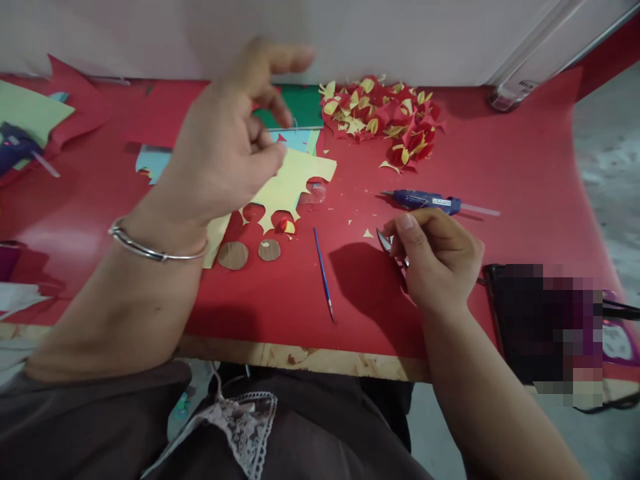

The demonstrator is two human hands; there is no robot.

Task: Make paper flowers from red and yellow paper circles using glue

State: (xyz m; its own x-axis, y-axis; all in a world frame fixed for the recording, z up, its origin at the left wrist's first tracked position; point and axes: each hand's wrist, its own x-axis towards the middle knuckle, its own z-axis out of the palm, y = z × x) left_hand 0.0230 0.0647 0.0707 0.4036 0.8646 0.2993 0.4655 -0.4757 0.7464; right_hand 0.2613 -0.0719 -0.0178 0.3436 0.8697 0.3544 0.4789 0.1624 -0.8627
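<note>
My left hand (220, 140) is raised over the table with thumb and fingers apart, nothing gripped between them. A tiny red scrap (281, 138) shows beside its thumb; whether they touch is unclear. Below it lies a yellow paper sheet (287, 183) with round bites cut from its edge. In my right hand (435, 257) is a small pair of scissors (384, 241), blade tips pointing up and left, handles mostly hidden by the fingers. Close by lie a blue paintbrush (323, 272), two brown discs (233, 255) and a small red and yellow paper piece (287, 226).
A heap of red and yellow paper petals (380, 110) sits against the back wall. A blue glue gun (425, 201) lies beyond my right hand, another glue gun (17, 147) at far left. A black pouch (520, 320) rests at right, near the table's wooden front edge (300, 357).
</note>
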